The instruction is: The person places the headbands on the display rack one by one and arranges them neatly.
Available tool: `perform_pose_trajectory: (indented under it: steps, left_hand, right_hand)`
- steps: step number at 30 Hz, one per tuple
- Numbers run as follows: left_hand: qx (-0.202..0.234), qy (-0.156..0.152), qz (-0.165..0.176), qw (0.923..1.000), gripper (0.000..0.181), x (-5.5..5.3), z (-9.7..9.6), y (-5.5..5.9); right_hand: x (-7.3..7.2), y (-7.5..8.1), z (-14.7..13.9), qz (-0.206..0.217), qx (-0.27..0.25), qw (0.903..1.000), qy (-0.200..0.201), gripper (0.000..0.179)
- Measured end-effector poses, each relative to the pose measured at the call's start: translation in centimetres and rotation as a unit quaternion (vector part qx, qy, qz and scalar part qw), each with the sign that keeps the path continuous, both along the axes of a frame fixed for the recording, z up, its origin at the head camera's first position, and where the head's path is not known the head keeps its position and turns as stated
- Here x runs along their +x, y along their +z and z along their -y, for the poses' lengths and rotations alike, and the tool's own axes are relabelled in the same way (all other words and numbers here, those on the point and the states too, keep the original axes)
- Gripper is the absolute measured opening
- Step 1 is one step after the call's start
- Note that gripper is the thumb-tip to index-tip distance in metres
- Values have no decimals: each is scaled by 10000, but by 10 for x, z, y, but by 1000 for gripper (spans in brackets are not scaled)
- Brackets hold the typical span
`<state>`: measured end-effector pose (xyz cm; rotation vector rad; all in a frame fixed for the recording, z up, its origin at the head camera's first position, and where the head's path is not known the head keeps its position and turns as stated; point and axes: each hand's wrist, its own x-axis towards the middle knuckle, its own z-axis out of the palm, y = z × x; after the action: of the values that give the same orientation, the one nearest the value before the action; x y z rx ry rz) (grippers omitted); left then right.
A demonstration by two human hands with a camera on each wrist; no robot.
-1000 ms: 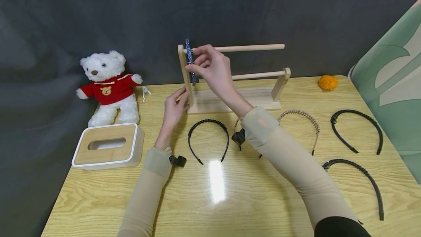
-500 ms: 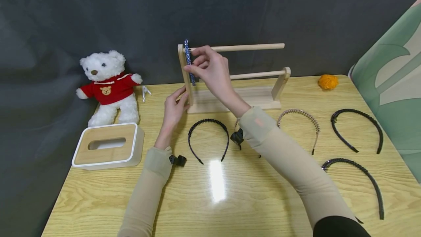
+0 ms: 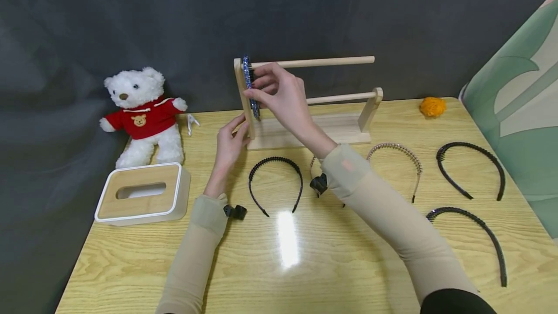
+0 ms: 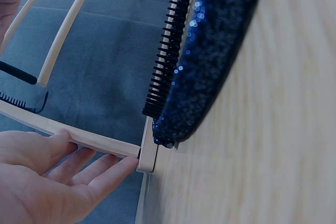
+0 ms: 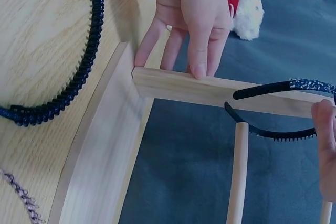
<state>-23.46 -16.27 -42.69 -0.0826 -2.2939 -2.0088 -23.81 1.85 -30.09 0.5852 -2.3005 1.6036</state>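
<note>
My right hand pinches a glittery blue headband between thumb and fingers. The headband hangs upright at the left end of the upper rod of a wooden rack, close beside the left post. Its two dark ends point down, near the free end of the lower rod in the right wrist view. Low on that same post, my left hand holds the rack steady, thumb on one side and fingers on the other. A toothed dark headband lies on the table just in front of the rack.
More headbands lie to the right: a thin pinkish one, a black one and another dark one. At left sit a white teddy bear, a tissue box and a small white clip. An orange ball lies at back right.
The blue headband has come down slightly and closer to the left post, with my right hand at it. My left hand stays on the post. The head view has shifted a little.
</note>
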Motion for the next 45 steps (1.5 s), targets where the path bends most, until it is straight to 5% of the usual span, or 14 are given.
perform_pose_trajectory:
  steps: [19,27,45]
  left_hand:
    - [133,-54,-28,9999,41,-2,-1,-1]
    - [199,-142,-27,9997,41,-1,-2,0]
    - [207,-22,21,9998,41,0,0,-2]
  right_hand:
    - [34,4,-68,-192,288,9991,259,35]
    - [58,0,-113,171,380,9991,-68,29]
    - [105,-20,-219,972,1045,9898,4,30]
